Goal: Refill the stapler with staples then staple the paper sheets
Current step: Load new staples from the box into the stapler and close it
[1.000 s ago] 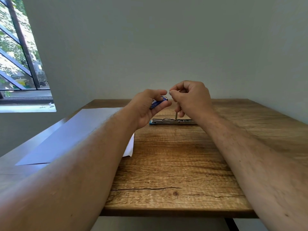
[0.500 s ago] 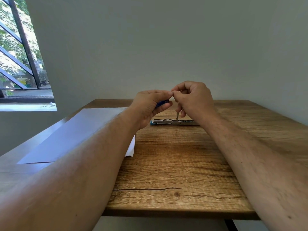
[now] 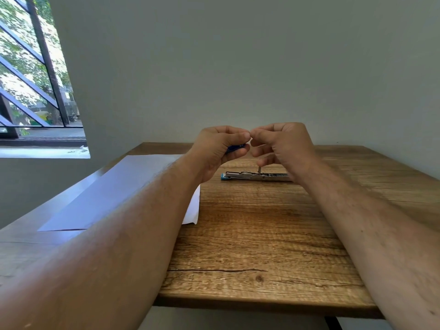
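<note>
We pinch small blue staple box (image 3: 234,147) in left hand (image 3: 214,148), right hand (image 3: 283,144) fingertips curled beside it, holding unclear; open silver metal stapler (image 3: 256,176) lies lengthwise left-right on tabletop (image 3: 262,234) directly below.

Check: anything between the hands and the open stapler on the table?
Nothing visible. The stapler lies open on the table just below both hands. The left hand grips a small blue item; the right hand pinches at its tip. The paper lies off to the left.
</note>
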